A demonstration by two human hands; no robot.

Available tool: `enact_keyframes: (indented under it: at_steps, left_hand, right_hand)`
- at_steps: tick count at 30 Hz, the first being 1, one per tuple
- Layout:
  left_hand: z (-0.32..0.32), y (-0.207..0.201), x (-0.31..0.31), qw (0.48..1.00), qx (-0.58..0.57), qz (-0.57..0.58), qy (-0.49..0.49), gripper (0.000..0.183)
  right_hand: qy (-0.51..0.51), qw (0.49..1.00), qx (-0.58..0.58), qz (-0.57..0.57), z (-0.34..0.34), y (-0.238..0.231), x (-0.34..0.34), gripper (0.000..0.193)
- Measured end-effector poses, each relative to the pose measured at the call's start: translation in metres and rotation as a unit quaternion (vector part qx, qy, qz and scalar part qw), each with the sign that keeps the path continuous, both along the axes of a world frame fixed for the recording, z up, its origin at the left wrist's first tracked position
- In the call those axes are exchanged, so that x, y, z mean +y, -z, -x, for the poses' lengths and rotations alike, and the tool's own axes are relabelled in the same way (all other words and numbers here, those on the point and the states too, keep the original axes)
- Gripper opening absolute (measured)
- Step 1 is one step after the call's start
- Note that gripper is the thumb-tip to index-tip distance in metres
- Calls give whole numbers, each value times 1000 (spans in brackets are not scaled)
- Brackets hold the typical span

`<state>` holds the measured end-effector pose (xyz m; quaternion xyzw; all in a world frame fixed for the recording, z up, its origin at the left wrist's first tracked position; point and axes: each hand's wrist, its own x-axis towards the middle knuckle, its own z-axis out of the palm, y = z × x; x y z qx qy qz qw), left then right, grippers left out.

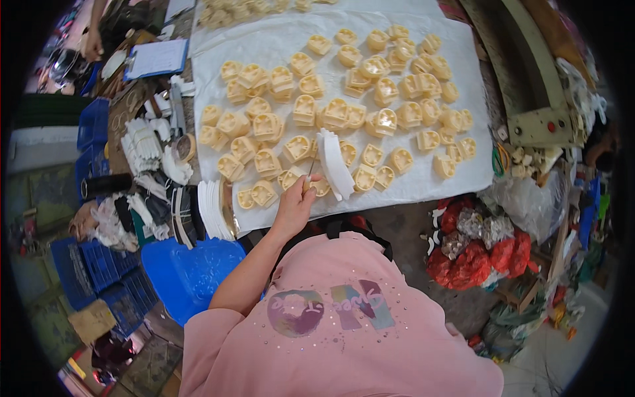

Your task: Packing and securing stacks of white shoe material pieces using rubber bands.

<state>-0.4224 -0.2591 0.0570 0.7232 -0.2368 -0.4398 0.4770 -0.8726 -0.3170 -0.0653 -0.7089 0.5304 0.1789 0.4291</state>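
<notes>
My left hand is closed at the table's near edge, fingers curled round the short pale handle of a thin pointed tool. Its narrow shaft points away from me; I cannot tell whether it is a knife or an awl. Just right of the hand, a curved white strip stands out over the table edge, apart from my fingers. Around and beyond lie many cream, hollow, U-shaped moulded pieces that look like shoe heels, spread over a white sheet. My right hand does not show.
More white strips stand stacked at the table's left corner, above a blue plastic tub. Bundled strips and a blue clipboard lie farther left. Red bags sit on the floor at right, near a metal machine frame.
</notes>
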Motion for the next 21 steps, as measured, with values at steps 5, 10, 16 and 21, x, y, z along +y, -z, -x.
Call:
enact_keyframes:
  at_steps: [5, 10, 16, 21]
  left_hand:
    - [1, 13, 19, 999, 26, -23, -31, 30]
    - [3, 2, 9, 999, -12, -41, -26, 28]
    - [-2, 1, 12, 999, -15, -27, -41, 25]
    - [-4, 12, 20, 997, -14, -36, -61, 24]
  right_hand:
    - [-15, 999, -33, -30, 0, 25, -5, 22]
    - [-18, 997, -57, -50, -2, 45, -11, 22]
    - [-14, 994, -79, -68, -9, 63, -24, 22]
    - [11, 993, -88, -79, -8, 70, -29, 22]
